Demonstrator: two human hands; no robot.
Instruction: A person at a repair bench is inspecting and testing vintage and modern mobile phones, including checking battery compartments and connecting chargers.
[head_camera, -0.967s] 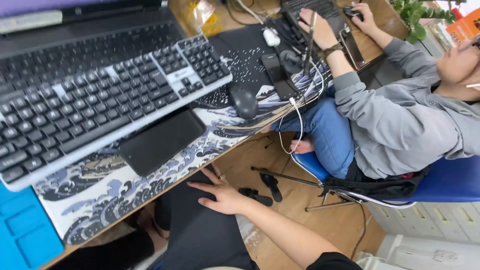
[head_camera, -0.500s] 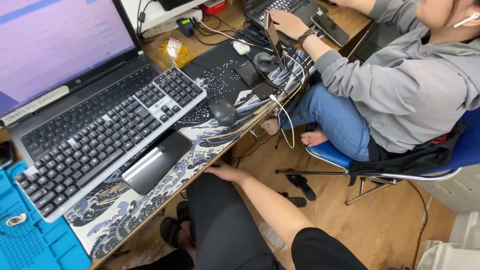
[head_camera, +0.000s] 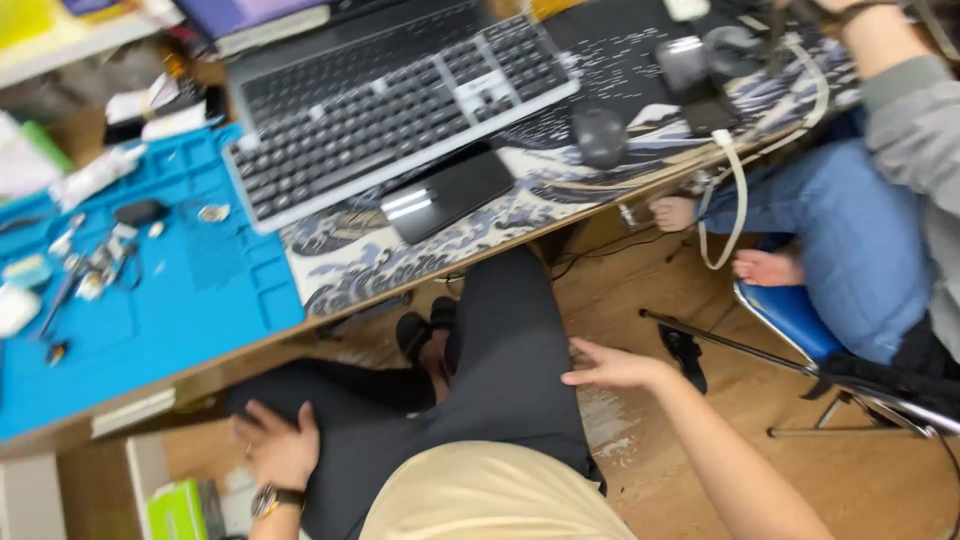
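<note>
Wooden flooring shows beneath the worktop (head_camera: 400, 290), which carries a grey keyboard (head_camera: 400, 110) and a blue mat (head_camera: 170, 300). Both hands lie open and empty on black trousers (head_camera: 500, 370): left hand (head_camera: 280, 447) on one thigh, right hand (head_camera: 612, 365) beside the other knee.

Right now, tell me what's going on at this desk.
A person sits at the desk with both hands empty. The left hand rests on the left thigh of their black trousers, and the right hand lies open by the right knee. On the desk are a grey keyboard, a black mouse and a blue work mat with small parts. A co-worker in jeans sits alongside on a blue chair.
</note>
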